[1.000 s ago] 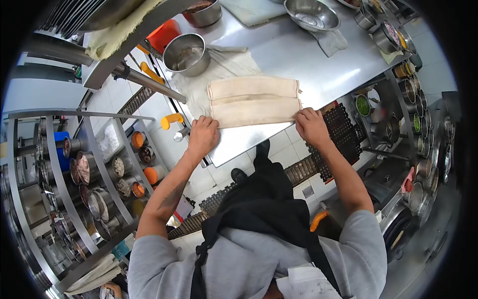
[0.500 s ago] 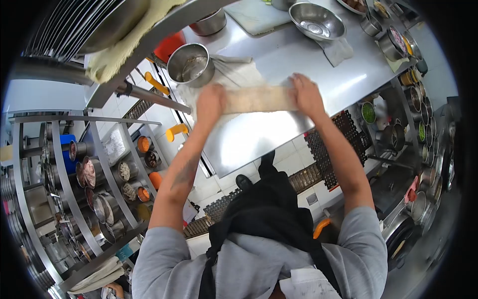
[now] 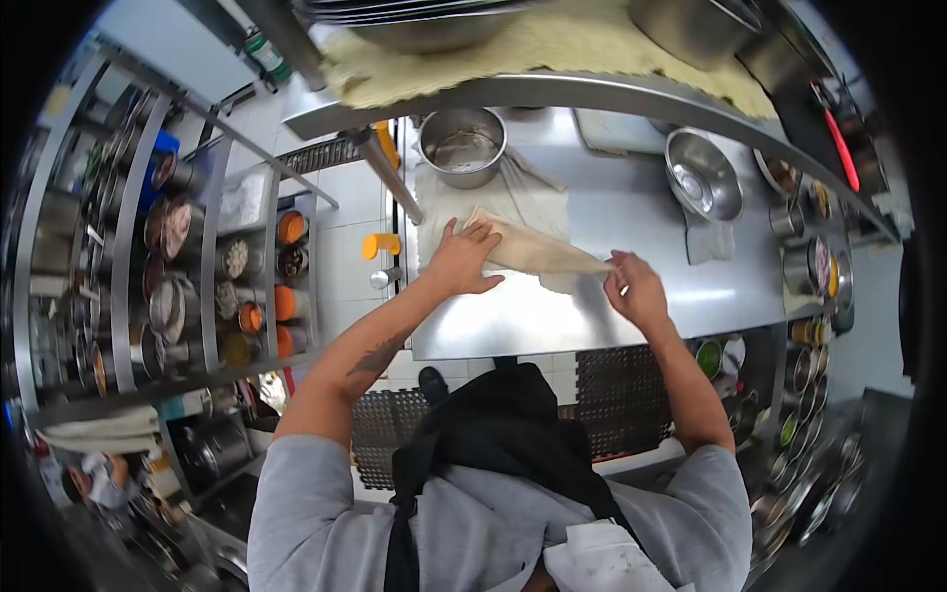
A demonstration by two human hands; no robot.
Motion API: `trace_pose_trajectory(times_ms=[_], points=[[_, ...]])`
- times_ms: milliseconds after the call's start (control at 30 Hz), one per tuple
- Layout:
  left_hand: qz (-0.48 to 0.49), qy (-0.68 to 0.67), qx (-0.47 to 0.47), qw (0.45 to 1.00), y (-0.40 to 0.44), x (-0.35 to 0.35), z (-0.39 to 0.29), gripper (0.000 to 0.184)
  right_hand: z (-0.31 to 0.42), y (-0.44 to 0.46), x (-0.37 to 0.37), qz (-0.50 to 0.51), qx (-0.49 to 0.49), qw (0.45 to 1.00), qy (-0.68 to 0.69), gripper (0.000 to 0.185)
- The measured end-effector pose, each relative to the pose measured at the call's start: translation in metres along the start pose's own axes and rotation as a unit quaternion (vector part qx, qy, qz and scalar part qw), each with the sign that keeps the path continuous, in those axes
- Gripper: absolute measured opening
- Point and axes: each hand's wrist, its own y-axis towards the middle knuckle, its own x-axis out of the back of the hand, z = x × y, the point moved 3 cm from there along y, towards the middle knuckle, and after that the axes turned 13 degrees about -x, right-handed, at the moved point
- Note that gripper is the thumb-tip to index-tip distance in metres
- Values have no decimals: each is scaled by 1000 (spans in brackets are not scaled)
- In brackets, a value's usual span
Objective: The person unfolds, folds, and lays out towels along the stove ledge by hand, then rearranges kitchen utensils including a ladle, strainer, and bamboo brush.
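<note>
A beige cloth (image 3: 541,251) lies slantwise over the front part of the steel table, folded, with its far left corner raised to a point. My left hand (image 3: 462,260) rests on the cloth's left end, fingers stretched and spread, thumb apart. At the other end, my right hand (image 3: 636,290) pinches the cloth's narrow right tip between thumb and fingers. Behind my left hand, a second light cloth (image 3: 536,197) is spread on the table, and a steel pot (image 3: 464,148) with residue inside stands on it.
A steel shelf (image 3: 552,89) crosses above the table's back, its post (image 3: 385,178) left of the pot. A steel bowl (image 3: 703,176) sits right of centre on the steel table (image 3: 631,222), with a grey cloth (image 3: 709,240) beside it. Racks of food containers (image 3: 237,259) stand at left.
The view has turned and the shelf shows more overhead. The cloth, earlier a flat strip stretched between both hands, is now slanted. My left hand has opened flat on it.
</note>
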Motion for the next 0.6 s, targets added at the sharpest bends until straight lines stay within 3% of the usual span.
trace_pose_trajectory(times_ms=[33,67,133,200,233,300,333,367,400,433,467,533,567,600], points=[[-9,0,10,1000,1,-8,-1,64,21,20,23,-41,-22,998,41,18],[-66,-23,29,997,4,-16,2,57,50,39,47,-91,47,994,46,17],[-137,-42,49,989,4,-9,3,50,117,65,94,-69,101,991,49,16],[-200,-265,203,921,-11,6,9,29,155,75,125,-75,165,983,29,17],[-214,-263,209,917,-30,25,3,29,177,76,139,-79,216,973,19,18],[-267,-334,192,883,-96,75,-16,19,225,69,175,-117,221,967,53,21],[-296,-375,193,857,-140,85,-20,23,245,66,184,-127,201,970,60,22],[-327,-410,196,829,-187,94,-25,26,259,68,183,-121,216,957,151,21],[-342,-392,216,826,-235,103,-33,26,276,68,172,-48,186,954,229,19],[-438,-522,223,697,-285,109,-43,29,294,69,157,34,159,939,303,18],[-527,-622,211,538,-334,113,-52,32,318,70,134,55,190,927,319,18],[-582,-541,257,550,-431,116,-63,33,364,72,52,204,135,858,452,17],[-600,-489,287,564,-481,114,-70,34,391,71,4,245,123,849,451,19],[-603,-478,311,558,-525,107,-73,31,412,69,-50,245,143,892,353,23]])
